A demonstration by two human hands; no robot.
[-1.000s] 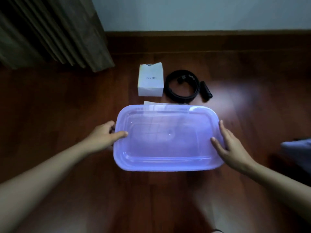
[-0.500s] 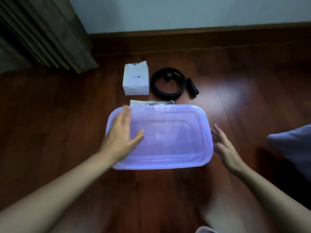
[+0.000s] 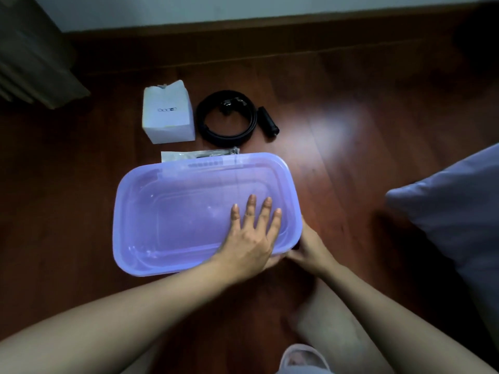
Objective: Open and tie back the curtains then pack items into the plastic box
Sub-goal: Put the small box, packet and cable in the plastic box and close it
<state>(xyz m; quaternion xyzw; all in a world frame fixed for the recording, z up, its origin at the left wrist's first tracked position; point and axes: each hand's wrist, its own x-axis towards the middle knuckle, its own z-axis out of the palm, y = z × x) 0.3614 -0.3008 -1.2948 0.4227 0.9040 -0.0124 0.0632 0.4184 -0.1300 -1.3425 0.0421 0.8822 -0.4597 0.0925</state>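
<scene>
A translucent purple plastic box (image 3: 175,211) with its lid on sits on the dark wooden floor. My left hand (image 3: 248,238) lies flat on the right part of the lid, fingers straight and spread. My right hand (image 3: 307,247) grips the box's near right corner, its fingertips hidden under the rim and my left hand. Behind the box lie a white carton (image 3: 168,116), a coiled black cable (image 3: 226,117), a small black cylinder (image 3: 267,121) and a clear packet (image 3: 199,154) partly tucked under the box's far edge. The curtain (image 3: 32,58) hangs at the far left.
A bluish-grey cushion (image 3: 453,211) lies on the floor at the right. My bare leg (image 3: 324,319) and a pale slipper (image 3: 302,360) are at the bottom edge. A wooden skirting board (image 3: 297,25) and wall run along the back.
My left hand crossed from the box's left side over the lid to its right part. My right hand moved in from beside the box and took hold of the near right corner.
</scene>
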